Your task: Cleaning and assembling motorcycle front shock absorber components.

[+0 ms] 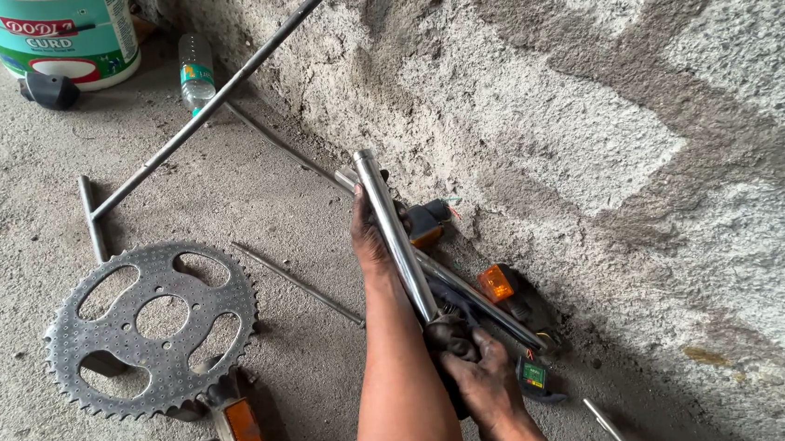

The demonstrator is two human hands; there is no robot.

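My left hand is wrapped around the upper part of a shiny chrome tube that slants up and away from me, its open end near the wall. My right hand grips the tube's lower, dark greasy end with closed fingers. A second chrome tube lies just behind it along the foot of the wall. Both hands are dirty with grease.
A large toothed sprocket lies on the concrete floor at left. Orange turn-signal lamps rest by the rough wall; another lamp sits near the bottom. Long thin rods, a plastic bottle and a bucket stand farther back.
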